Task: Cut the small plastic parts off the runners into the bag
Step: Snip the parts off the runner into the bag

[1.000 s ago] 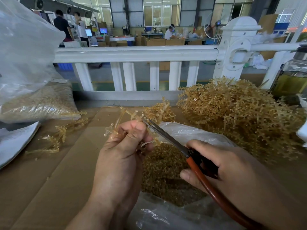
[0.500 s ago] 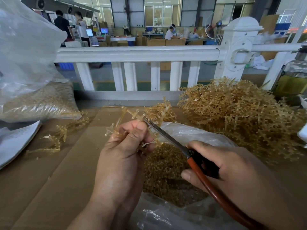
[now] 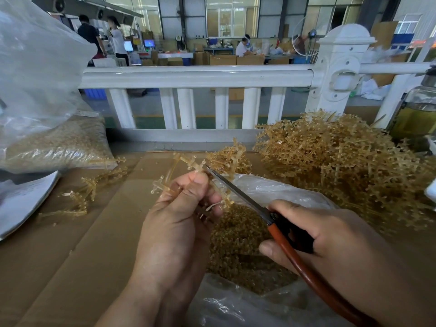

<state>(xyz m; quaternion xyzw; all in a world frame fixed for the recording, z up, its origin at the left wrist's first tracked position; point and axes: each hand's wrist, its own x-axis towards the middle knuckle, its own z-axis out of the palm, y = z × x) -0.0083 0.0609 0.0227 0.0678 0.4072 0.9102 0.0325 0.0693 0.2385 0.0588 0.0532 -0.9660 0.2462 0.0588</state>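
Trimming step in progress. The left hand point(image 3: 174, 215) pinches a branched amber runner point(image 3: 186, 165) between thumb and curled fingers and holds it tilted above the mouth of the open clear bag point(image 3: 271, 187). The right hand point(image 3: 330, 239) is wrapped round the orange handles of the scissors point(image 3: 236, 190). The blades lie close together, with the tip touching a branch of the runner just beyond the left thumb; whether a part sits between them cannot be told. The hands are near each other but do not touch. Cut parts point(image 3: 236, 237) form a heap inside the bag directly under the blades, so several runners appear to be finished already. A large pile of uncut runners point(image 3: 342, 161) lies to the right, and a few stripped runners point(image 3: 87, 192) lie on the cardboard point(image 3: 70, 256) to the left, beside a second bag point(image 3: 59, 145) filled with parts. The next move probably calls for opening the blades, seating them at the next gate where a part joins its branch, and keeping that branch over the bag so the part falls in; fingertips near the tip are the risk.
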